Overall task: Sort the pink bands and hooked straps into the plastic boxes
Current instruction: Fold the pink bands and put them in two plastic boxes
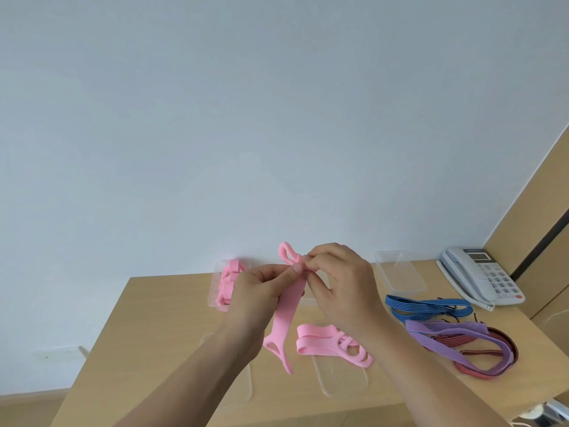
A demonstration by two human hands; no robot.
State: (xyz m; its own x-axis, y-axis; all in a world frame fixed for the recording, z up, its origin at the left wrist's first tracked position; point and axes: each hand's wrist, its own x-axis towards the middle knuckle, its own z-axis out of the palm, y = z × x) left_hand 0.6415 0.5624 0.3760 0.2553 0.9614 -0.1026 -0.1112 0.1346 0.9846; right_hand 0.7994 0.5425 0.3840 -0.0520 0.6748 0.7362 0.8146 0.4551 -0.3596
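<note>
Wooden table (172,306), pink band (288,306) pinched between left hand (261,291), right hand (341,282)

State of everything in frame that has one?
held pink band: off table, hanging
left hand: pinching it
right hand: pinching its upper end
loose pink bands: on table, unsorted
left box: open, holds sorted pink bands
right box: open, no straps inside
hooked straps: on table, unsorted
phone: handset cradled

Plain pale blue-grey wall (215,118) fills upper view — even, soft light. Light wood table (160,318) below; white telephone (480,275) at far right corner, wood panelling (529,217) beside.
</note>
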